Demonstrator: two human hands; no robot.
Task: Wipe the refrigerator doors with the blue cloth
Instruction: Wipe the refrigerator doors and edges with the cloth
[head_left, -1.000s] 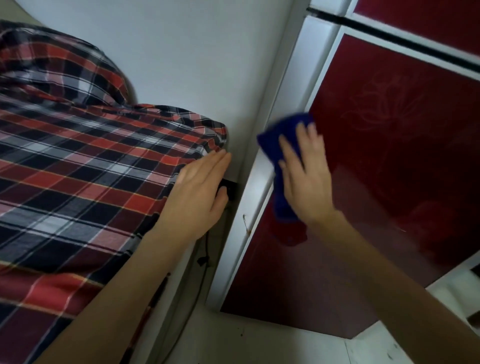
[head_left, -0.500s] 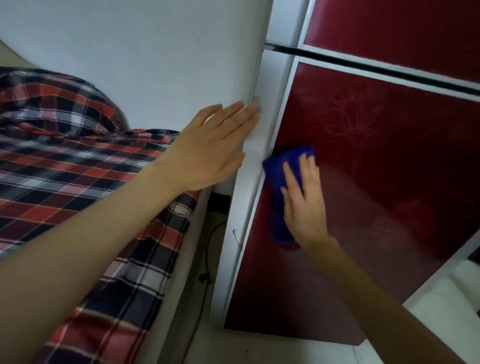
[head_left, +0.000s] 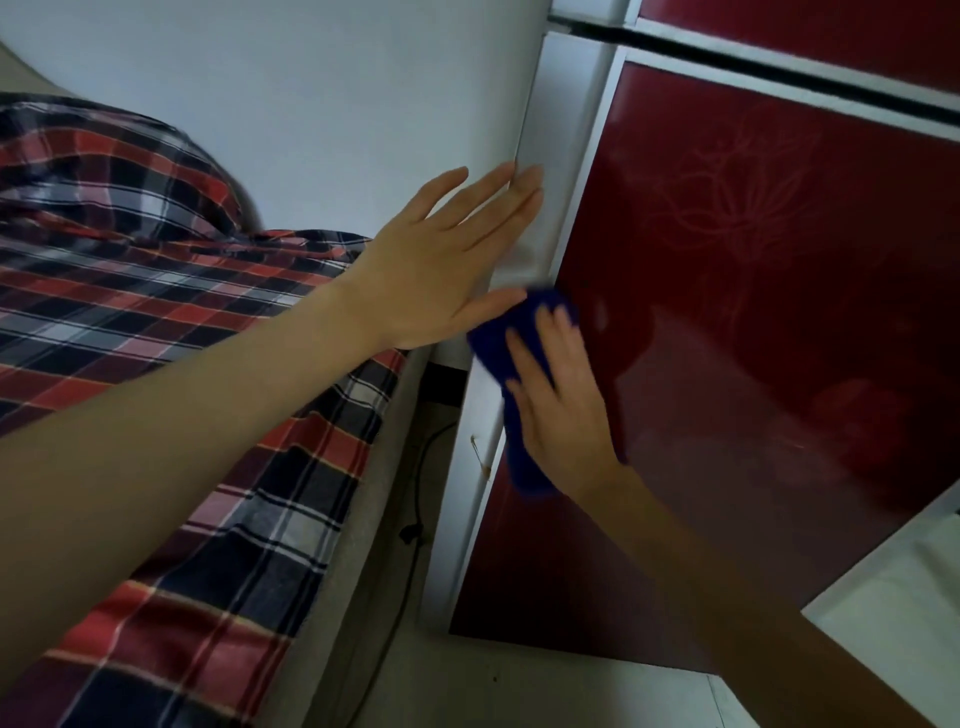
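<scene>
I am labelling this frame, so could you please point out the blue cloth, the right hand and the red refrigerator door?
blue cloth (head_left: 492, 347): head view, upper fold left of the fingers.
right hand (head_left: 566, 415): head view, back of the hand.
red refrigerator door (head_left: 753, 374): head view, bare glossy panel.

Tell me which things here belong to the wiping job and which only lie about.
Job: cloth, pressed by right hand; red door; left hand against the white frame.
Lying about: plaid blanket; black cable.
</scene>
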